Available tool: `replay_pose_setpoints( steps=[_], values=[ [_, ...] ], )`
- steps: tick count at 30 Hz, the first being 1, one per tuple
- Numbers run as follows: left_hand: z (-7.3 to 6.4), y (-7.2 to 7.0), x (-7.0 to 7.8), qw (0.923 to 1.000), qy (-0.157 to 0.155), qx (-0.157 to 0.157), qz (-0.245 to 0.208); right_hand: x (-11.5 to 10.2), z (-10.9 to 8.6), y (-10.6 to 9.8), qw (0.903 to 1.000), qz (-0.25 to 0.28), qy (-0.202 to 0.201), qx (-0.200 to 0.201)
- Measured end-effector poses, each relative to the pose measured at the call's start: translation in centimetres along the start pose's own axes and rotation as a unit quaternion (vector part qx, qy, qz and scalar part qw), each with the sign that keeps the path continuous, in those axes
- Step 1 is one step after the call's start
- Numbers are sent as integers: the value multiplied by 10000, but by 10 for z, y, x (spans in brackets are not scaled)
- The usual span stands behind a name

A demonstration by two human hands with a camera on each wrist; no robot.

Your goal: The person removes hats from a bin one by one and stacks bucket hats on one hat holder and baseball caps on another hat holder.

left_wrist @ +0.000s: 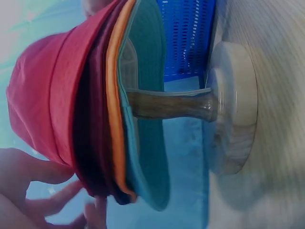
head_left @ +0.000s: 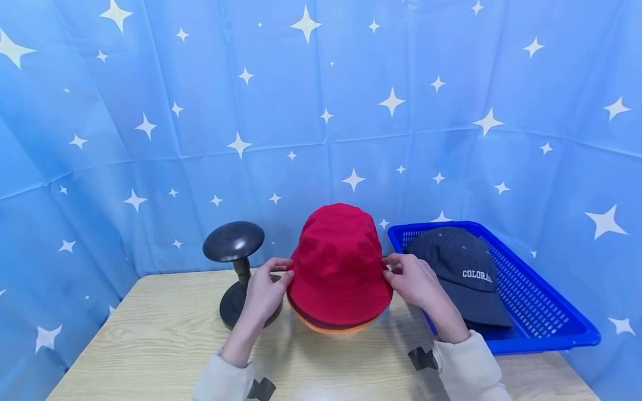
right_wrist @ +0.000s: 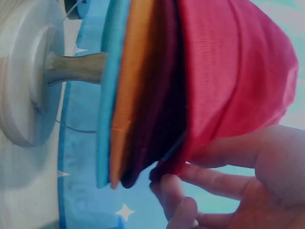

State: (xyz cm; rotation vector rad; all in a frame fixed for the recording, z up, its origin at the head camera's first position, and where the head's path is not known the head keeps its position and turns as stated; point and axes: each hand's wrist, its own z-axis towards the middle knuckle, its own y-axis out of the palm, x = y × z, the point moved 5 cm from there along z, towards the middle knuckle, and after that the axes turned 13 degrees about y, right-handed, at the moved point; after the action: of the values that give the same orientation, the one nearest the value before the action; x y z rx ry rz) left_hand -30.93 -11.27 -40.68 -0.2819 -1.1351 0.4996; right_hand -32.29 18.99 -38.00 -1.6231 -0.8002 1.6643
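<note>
A red bucket hat [head_left: 341, 256] sits on top of a stack of bucket hats in the middle of the table. Below its brim the left wrist view shows a dark maroon hat [left_wrist: 98, 81], an orange hat [left_wrist: 114, 71] and a teal hat [left_wrist: 155, 186]. The stack rests on a wooden hat stand [left_wrist: 174, 106] with a round base. My left hand [head_left: 266, 291] pinches the red brim at its left side, and my right hand [head_left: 415, 278] pinches it at the right. In the right wrist view, a gap shows between the red brim and the maroon one.
To the left stands a black hat stand [head_left: 234, 241] with a domed top, bare of hats. At the right a blue plastic basket [head_left: 562, 320] holds a dark baseball cap [head_left: 453, 262] with white lettering. A blue curtain [head_left: 321, 111] with white stars hangs behind the table [head_left: 150, 334].
</note>
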Motion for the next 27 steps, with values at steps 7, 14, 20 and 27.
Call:
replay_pose_setpoints(
  steps=[7, 14, 20, 27],
  values=[
    [-15, -9, 44, 9891, 1037, 828, 633, -5, -10, -14, 9998, 19, -59, 182],
    [-37, 4, 88, 9783, 1974, 620, 79, -5, -20, -29, 9990, 186, -203, 351],
    [-50, 31, 102, 9763, 1958, -509, -765, 5, -27, -47, 9968, -10, -450, 666],
    [-60, 70, 105, 9635, 1866, -1420, -1290, 15, -18, -75, 9863, -892, -1065, 886]
  ],
)
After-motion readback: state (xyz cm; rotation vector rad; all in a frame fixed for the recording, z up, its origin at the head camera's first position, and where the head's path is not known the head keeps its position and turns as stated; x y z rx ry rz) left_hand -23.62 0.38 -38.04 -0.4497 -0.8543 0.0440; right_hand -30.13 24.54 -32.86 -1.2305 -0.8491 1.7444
